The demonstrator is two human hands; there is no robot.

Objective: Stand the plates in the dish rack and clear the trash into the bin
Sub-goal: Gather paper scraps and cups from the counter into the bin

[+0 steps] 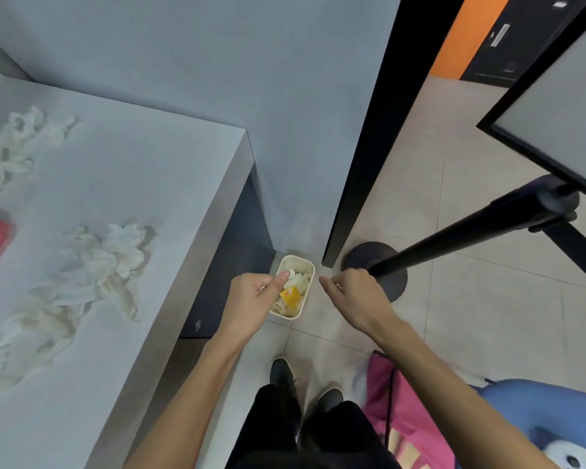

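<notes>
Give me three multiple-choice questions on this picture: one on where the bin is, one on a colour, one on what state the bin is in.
1. Where is the bin?
A. on a shelf
B. on the floor beside the table corner
C. in a sink

2. What colour is the packet in the bin?
A. yellow
B. green
C. black

3. What state is the bin in?
A. tipped over
B. covered by a lid
C. upright and open, partly filled

Answers:
1 B: it sits on the floor tiles next to the table's corner.
2 A: the packet shows yellow among white tissues.
3 C: its open top faces up, showing the packet and tissues inside.
</notes>
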